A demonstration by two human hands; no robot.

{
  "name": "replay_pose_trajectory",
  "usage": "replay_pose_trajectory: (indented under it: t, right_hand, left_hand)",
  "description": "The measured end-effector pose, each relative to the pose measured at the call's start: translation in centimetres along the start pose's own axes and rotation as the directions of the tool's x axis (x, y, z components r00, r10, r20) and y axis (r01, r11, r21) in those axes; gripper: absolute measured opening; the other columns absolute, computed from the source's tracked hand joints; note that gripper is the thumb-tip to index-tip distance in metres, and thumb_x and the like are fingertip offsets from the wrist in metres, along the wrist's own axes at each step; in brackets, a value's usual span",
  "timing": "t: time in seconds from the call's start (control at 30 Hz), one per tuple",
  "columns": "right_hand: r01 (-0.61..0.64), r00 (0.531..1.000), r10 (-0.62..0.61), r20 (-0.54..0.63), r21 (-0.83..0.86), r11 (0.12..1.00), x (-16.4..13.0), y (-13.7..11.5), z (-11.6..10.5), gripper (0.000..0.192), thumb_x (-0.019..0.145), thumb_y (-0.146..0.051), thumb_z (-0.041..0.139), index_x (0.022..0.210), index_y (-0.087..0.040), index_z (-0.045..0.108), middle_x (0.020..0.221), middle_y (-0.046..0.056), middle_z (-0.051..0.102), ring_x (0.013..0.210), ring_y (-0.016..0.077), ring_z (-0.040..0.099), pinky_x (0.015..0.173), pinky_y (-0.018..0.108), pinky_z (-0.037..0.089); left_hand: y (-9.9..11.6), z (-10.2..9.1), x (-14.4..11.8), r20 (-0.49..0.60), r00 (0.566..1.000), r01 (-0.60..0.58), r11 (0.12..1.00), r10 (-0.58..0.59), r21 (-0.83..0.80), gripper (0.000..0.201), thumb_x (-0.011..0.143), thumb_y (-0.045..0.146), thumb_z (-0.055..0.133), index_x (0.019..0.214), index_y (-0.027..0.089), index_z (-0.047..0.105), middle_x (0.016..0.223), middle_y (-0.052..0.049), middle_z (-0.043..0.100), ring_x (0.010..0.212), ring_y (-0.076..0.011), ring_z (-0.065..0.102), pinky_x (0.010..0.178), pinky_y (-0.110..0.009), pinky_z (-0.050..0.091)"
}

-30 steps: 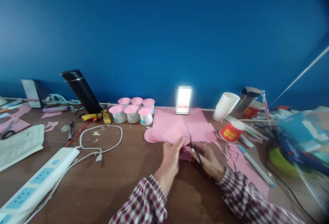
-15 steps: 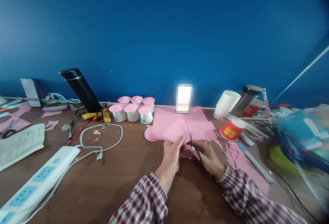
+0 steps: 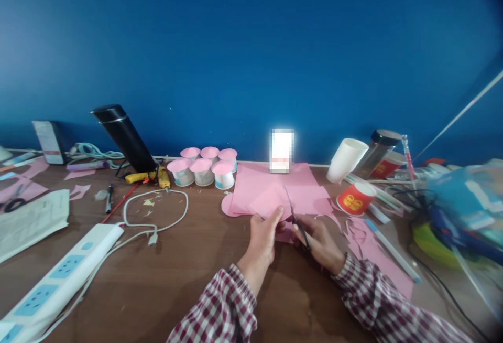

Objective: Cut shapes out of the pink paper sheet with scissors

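My left hand (image 3: 264,238) pinches a piece of pink paper (image 3: 271,201), thumb on top and fingers curled underneath. Closed around the handles of black scissors (image 3: 301,232) is my right hand (image 3: 319,243). The scissor blades point up and away from me, lying along the right edge of the held paper. Behind both hands lie larger pink sheets (image 3: 306,188) on the table. A narrow strip of pink paper (image 3: 283,235) hangs below the held piece, between my hands.
Several small cups (image 3: 223,175) with pink paper tops stand left of the sheets. A red paper cup (image 3: 356,199) and stacked white cups (image 3: 346,160) are at right. Further left are a black flask (image 3: 126,138), a looped white cable (image 3: 186,212) and a power strip (image 3: 63,275).
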State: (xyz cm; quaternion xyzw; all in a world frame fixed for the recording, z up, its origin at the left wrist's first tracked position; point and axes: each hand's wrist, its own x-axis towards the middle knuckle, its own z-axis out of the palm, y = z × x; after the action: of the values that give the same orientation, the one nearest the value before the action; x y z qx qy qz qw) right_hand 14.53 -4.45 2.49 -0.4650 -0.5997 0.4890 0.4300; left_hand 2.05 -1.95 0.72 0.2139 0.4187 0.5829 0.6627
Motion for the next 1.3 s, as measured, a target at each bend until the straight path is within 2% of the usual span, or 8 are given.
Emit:
replay_pose_trajectory:
  t: [0.43,0.57,0.8,1.1,1.3]
  right_hand:
    - [0.018,1.0,-0.018,-0.004,0.04,0.999,0.1,0.8,-0.2,0.038,0.076,-0.05,0.067,0.09,-0.014,0.066,0.066,0.001,0.056,0.055,0.012,0.048,0.05,0.023,0.042]
    - [0.026,1.0,-0.026,0.005,0.058,0.998,0.1,0.5,-0.1,0.036,0.077,-0.049,0.066,0.088,-0.015,0.067,0.061,-0.001,0.054,0.054,0.0116,0.048,0.048,0.022,0.041]
    - [0.011,1.0,-0.011,-0.01,0.031,0.999,0.0,0.4,-0.1,0.038,0.076,-0.051,0.066,0.088,-0.015,0.067,0.062,0.0,0.055,0.053,0.0121,0.047,0.047,0.022,0.04]
    - [0.015,1.0,-0.015,-0.003,0.035,0.999,0.0,0.5,-0.1,0.037,0.076,-0.05,0.066,0.088,-0.015,0.067,0.062,-0.001,0.055,0.052,0.0114,0.046,0.048,0.022,0.041]
    - [0.012,1.0,-0.012,0.0,-0.001,1.0,0.0,1.1,-0.3,0.038,0.079,-0.051,0.063,0.091,-0.015,0.068,0.062,0.0,0.056,0.052,0.0118,0.048,0.047,0.022,0.042]
  left_hand:
    - [-0.1,0.1,-0.1,0.018,1.0,-0.002,1.0,0.002,0.026,0.038,0.054,0.04,0.082,0.067,0.01,0.063,0.054,-0.001,0.057,0.045,-0.0099,0.051,0.046,-0.023,0.043]
    - [-0.1,0.0,-0.1,0.009,1.0,-0.009,0.999,0.009,0.043,0.038,0.055,0.04,0.082,0.069,0.011,0.062,0.058,-0.002,0.06,0.049,-0.0112,0.054,0.049,-0.024,0.044]
    - [0.0,0.1,-0.3,-0.047,0.998,0.044,0.998,-0.042,0.041,0.039,0.054,0.039,0.083,0.069,0.012,0.058,0.055,0.001,0.057,0.048,-0.0099,0.052,0.047,-0.023,0.043]
    - [-0.1,0.0,-0.2,0.022,1.0,0.007,1.0,-0.008,0.017,0.038,0.055,0.041,0.081,0.068,0.011,0.06,0.054,-0.001,0.059,0.046,-0.011,0.053,0.047,-0.024,0.044]
    - [0.0,0.1,-0.2,-0.017,1.0,0.018,0.999,-0.017,0.028,0.039,0.053,0.039,0.083,0.069,0.011,0.061,0.056,-0.001,0.059,0.048,-0.0112,0.054,0.048,-0.024,0.045]
